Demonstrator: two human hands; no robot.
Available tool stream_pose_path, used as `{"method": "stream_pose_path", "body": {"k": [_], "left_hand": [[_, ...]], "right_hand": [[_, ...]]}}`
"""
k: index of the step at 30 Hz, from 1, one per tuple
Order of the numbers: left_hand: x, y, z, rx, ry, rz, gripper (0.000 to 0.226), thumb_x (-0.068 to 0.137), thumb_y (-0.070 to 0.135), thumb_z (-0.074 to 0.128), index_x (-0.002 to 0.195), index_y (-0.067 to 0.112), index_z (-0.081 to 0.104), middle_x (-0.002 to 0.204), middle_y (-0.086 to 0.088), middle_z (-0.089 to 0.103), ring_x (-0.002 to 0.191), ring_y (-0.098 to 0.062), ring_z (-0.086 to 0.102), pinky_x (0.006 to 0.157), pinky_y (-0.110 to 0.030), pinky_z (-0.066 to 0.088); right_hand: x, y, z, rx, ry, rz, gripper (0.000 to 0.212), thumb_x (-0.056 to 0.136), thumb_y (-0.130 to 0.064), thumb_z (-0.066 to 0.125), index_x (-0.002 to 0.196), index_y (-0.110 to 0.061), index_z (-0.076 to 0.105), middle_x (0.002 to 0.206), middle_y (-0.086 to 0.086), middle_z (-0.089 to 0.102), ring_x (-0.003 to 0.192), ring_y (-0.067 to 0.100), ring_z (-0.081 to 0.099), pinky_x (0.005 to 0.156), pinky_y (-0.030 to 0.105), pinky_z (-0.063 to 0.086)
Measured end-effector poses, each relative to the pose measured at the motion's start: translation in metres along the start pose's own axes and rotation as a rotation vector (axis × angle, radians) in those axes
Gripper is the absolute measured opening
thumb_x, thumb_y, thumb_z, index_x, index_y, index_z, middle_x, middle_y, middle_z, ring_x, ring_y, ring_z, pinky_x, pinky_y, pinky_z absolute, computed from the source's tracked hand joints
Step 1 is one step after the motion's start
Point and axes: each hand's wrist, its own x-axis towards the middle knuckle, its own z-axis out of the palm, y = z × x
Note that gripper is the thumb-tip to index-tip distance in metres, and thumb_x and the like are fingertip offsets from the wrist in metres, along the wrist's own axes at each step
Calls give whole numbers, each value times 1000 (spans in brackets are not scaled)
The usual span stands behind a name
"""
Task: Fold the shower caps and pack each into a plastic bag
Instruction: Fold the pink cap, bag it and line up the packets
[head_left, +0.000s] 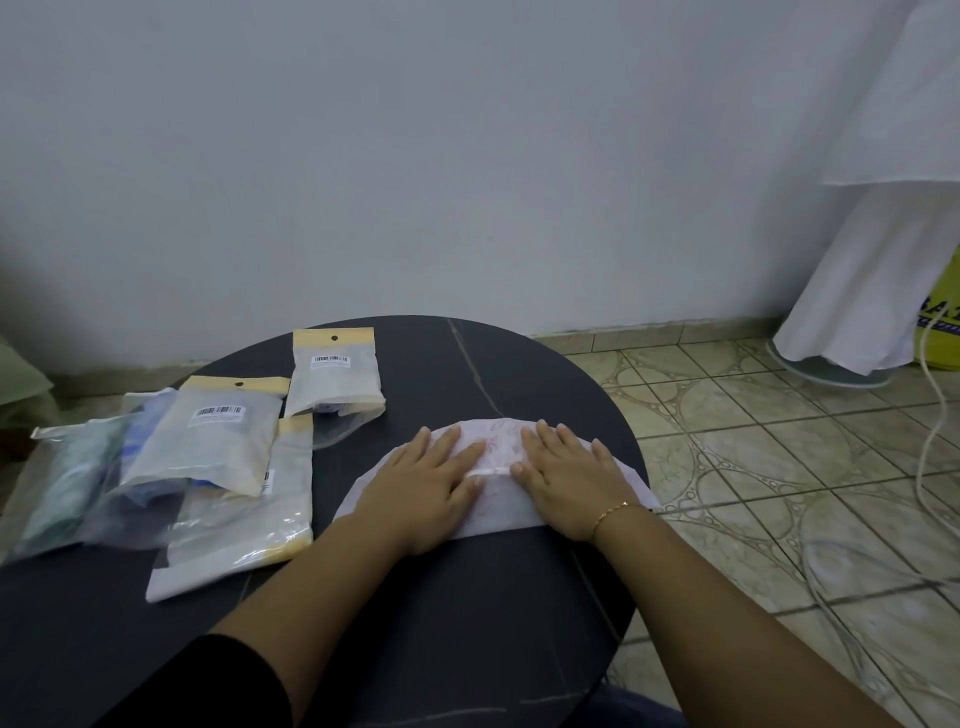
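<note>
On the round dark table (498, 364), seen from the head camera, a white shower cap (498, 499) with a faint pink print lies folded into a half-moon, its straight edge toward the person. Both hands press it flat. Left hand (426, 488) lies palm down on the cap's left half, fingers straight and spread, gripping nothing. Right hand (566, 478) lies the same way on the right half, fingers straight, with a thin gold bracelet (610, 514) at the wrist. The two thumbs nearly meet at the cap's middle.

Left of the cap, packed bags crowd the table's left side. One bag (332, 376) with a yellow header and barcode label sits farthest back, near the cap's upper left corner. A second bag (208, 436) with the same header rests tilted on top of others. A flat bag (244, 519) lies under it, just beside the left forearm. Clear bags (67, 467) with bluish contents reach the table's left edge.

Right of the table, patterned floor tiles (753, 441) show, with white cloth (872, 260) hanging at the far right, a yellow bag (943, 322) behind it, and a white cord (930, 431) running down across the tiles.
</note>
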Motion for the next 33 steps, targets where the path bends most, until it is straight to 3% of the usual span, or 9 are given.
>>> {"method": "stream_pose_path", "body": {"k": [7, 11, 15, 19, 22, 26, 29, 33], "left_hand": [[-11, -13, -11, -60, -50, -83, 49, 101, 35, 17, 149, 39, 8, 159, 6, -2, 146, -22, -2, 117, -38, 4], [-20, -18, -24, -18, -69, -97, 52, 98, 28, 31, 148, 34, 21, 157, 3, 15, 142, -22, 17, 114, -36, 21], [-32, -19, -32, -15, -110, -122, 52, 94, 28, 41, 144, 37, 31, 149, 7, 29, 133, -20, 32, 107, -37, 34], [-41, -19, -37, -106, -117, -191, 53, 89, 30, 51, 139, 38, 39, 143, 6, 30, 124, -14, 43, 103, -30, 38], [-46, -16, -37, -145, -101, -227, 51, 85, 40, 57, 134, 35, 46, 131, 5, 33, 110, -13, 52, 96, -26, 42], [-57, -7, -30, -145, -18, -271, 45, 79, 59, 60, 115, 31, 56, 114, 6, 41, 97, -13, 55, 86, -27, 46], [-66, 0, -24, -92, 74, -275, 43, 77, 66, 55, 100, 29, 54, 103, 9, 46, 90, -12, 55, 76, -28, 45], [-75, 9, -17, 18, 201, -241, 45, 81, 68, 45, 92, 25, 47, 97, 8, 48, 83, -12, 50, 72, -28, 38]], "right_hand": [[-6, 5, -5, 34, 18, 5, 54, 98, -27, 17, 151, -22, 5, 159, -2, -2, 146, 15, -4, 117, 44, -2], [-3, 4, -8, -44, 193, 88, 56, 92, -29, 35, 147, -27, 23, 159, 2, 4, 146, 21, -3, 115, 51, -2], [-1, -5, -10, 18, 411, 153, 44, 90, -28, 49, 134, -29, 45, 143, 4, 35, 130, 23, 30, 104, 39, 25], [2, -20, -9, 248, 300, 91, 36, 92, -33, 52, 126, -20, 54, 126, 5, 47, 112, 23, 49, 91, 34, 41], [-2, -33, -13, 323, 243, 4, 27, 94, -32, 48, 114, -18, 58, 119, 2, 49, 104, 22, 52, 95, 36, 42], [-17, -41, -15, 293, 234, -208, 16, 90, -20, 48, 85, -14, 62, 98, -6, 56, 95, 8, 48, 98, 32, 34], [-37, -38, -17, 302, 244, -300, 12, 86, -24, 55, 76, -23, 62, 89, -16, 55, 92, 4, 46, 89, 28, 34], [-66, -36, -16, 319, 99, -363, 7, 82, -32, 63, 76, -34, 64, 84, -20, 57, 87, 0, 46, 84, 24, 39]]}}
